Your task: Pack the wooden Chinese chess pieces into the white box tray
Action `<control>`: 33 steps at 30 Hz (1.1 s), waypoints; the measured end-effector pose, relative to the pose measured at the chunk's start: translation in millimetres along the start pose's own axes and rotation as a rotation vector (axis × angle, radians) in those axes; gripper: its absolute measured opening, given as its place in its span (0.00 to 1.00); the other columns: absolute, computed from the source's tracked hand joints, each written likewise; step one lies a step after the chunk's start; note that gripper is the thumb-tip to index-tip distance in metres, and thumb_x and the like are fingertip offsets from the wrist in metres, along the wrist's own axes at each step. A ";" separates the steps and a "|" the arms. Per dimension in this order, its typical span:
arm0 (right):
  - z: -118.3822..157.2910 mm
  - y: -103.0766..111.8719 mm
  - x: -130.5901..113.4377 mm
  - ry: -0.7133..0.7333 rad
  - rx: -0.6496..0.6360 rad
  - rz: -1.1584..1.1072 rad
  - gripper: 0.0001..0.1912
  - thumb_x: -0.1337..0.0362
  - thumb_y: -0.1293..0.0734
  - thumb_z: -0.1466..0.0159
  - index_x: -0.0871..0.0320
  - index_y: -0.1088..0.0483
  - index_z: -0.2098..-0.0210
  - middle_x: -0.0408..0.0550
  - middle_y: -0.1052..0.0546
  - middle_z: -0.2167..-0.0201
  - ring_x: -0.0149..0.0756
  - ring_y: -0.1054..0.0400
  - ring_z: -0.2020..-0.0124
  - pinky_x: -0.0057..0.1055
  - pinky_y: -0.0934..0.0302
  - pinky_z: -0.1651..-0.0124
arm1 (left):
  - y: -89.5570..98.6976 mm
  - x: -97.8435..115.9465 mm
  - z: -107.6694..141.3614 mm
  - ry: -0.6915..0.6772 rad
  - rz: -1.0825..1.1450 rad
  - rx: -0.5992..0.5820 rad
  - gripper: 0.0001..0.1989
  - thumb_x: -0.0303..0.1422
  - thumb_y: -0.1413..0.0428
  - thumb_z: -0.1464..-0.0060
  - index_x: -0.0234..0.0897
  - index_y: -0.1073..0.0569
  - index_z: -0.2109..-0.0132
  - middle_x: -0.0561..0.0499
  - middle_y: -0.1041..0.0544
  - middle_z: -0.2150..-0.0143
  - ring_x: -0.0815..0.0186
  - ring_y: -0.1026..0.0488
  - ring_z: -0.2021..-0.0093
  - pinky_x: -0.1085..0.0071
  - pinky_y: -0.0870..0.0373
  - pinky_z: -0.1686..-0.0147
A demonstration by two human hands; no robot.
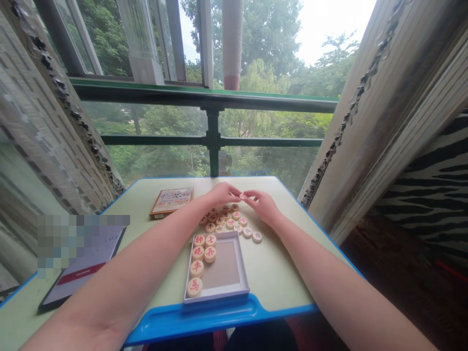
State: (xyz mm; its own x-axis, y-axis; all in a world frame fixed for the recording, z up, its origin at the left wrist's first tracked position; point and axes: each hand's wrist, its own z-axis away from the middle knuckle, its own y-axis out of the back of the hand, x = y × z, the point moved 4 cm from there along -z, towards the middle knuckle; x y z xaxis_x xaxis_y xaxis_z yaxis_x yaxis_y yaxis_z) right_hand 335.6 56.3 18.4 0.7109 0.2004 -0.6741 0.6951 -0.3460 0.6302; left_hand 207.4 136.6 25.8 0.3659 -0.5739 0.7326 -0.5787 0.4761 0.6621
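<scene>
Beyond the loose pieces, my left hand (224, 194) and my right hand (263, 204) meet fingertip to fingertip. A small round Chinese chess piece (243, 196) with red marking is pinched between them, gripped from both sides. Just below my hands, several loose Chinese chess pieces (230, 224), red-marked and dark-marked, lie face up in a cluster. Nearer to me is a shallow white box tray (243, 265). Red-marked pieces (197, 268) stand in its left part, in a full left column and a shorter second one; bare bottom shows at its right.
The box lid (171, 201) with Chinese lettering lies at the back left. A tablet (86, 265) rests at the left edge, partly blurred. The pale table (288, 273) has a blue rim and a blue front tray (197, 317). Curtains (351, 122) and a window railing (213, 126) stand beyond.
</scene>
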 end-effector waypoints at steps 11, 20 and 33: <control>2.4 9.6 -4.2 -0.049 0.090 -0.247 0.16 0.59 0.36 0.44 0.58 0.28 0.58 0.49 0.24 0.60 0.32 0.34 0.66 0.30 0.40 0.61 | 10.0 11.0 1.1 -0.074 0.101 0.088 0.17 0.37 0.40 0.58 0.32 0.22 0.60 0.46 0.20 0.63 0.61 0.25 0.62 0.70 0.30 0.60; 5.7 9.6 -10.9 -0.070 0.073 -0.339 0.16 0.58 0.34 0.46 0.59 0.27 0.61 0.49 0.24 0.60 0.31 0.34 0.67 0.31 0.40 0.61 | 20.7 26.6 16.2 -0.111 -0.108 0.140 0.15 0.37 0.42 0.55 0.35 0.21 0.61 0.48 0.20 0.64 0.63 0.25 0.63 0.72 0.33 0.64; 33.1 -5.5 -60.6 0.054 -0.228 -0.342 0.16 0.55 0.32 0.49 0.59 0.27 0.65 0.47 0.25 0.69 0.28 0.37 0.74 0.28 0.41 0.70 | 29.8 36.3 110.2 0.079 -0.053 0.207 0.18 0.40 0.42 0.55 0.34 0.22 0.59 0.48 0.20 0.65 0.63 0.25 0.65 0.74 0.31 0.67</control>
State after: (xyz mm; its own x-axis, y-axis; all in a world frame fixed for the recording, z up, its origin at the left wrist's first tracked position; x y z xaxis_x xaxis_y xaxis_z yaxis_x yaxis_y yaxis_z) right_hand 285.2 15.7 43.0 0.4348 0.3183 -0.8424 0.8940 -0.0404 0.4462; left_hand 123.1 56.5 54.8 0.4512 -0.5369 0.7129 -0.6914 0.2948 0.6596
